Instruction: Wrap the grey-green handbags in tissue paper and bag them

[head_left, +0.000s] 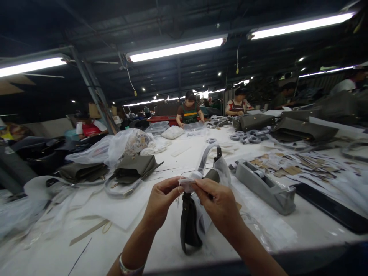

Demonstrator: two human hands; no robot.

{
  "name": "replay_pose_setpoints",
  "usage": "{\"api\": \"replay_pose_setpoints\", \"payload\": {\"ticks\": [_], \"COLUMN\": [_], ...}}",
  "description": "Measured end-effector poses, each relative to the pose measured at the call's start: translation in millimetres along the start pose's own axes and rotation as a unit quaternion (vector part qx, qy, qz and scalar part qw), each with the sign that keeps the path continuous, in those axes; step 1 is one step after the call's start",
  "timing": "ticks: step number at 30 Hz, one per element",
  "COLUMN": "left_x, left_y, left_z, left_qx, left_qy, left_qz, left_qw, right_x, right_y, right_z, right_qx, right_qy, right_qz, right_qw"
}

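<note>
My left hand (161, 200) pinches the left end of a small translucent plastic packet (187, 184), and a thin white string hangs by its fingertips. On the packet's right end, the thumb and fingers of my right hand (216, 199) are closed. What lies inside the packet is too small to tell. Right behind and below my hands stands a dark olive handbag (189, 226), partly hidden by them. Its handle (204, 157) arches up, wrapped in pale film, and white wrapping covers part of the bag's right side.
A grey tape dispenser (264, 188) stands to the right, beside a long black object (330, 207). Scattered tags (287, 163) lie behind it. Olive bags (133, 168) and plastic bags (112, 147) sit at left. Across the table, a co-worker (189, 111) handles clear plastic.
</note>
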State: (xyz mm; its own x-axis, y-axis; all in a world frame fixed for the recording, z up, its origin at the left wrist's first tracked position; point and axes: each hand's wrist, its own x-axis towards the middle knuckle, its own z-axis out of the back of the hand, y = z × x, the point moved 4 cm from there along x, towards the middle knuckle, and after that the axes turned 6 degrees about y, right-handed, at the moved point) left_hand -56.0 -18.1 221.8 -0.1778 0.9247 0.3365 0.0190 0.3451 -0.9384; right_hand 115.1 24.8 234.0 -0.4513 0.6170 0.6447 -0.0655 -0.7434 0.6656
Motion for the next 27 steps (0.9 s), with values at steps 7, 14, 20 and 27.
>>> {"api": "replay_pose_setpoints", "payload": {"ticks": [7, 14, 20, 27], "left_x": [0, -1, -3, -66], "left_y": [3, 2, -31, -82], "left_z": [-7.0, -14.6, -19.4, -22.1], "left_qx": [-0.043, -0.03, 0.218, 0.397], "left_qy": [-0.063, -0.107, -0.022, -0.219], "left_qz": [-0.029, -0.04, -0.078, -0.274], "left_qw": [0.997, 0.993, 0.972, 0.848], "right_x": [13, 16, 15, -4], "right_y": [11, 12, 7, -19], "right_z": [4, 2, 1, -3], "right_qx": [-0.054, -0.077, -0.066, 0.045], "right_qy": [0.061, 0.08, 0.105, 0.024], "right_qz": [-0.005, 0.001, 0.014, -0.021], "right_qw": [0.997, 0.994, 0.992, 0.998]}}
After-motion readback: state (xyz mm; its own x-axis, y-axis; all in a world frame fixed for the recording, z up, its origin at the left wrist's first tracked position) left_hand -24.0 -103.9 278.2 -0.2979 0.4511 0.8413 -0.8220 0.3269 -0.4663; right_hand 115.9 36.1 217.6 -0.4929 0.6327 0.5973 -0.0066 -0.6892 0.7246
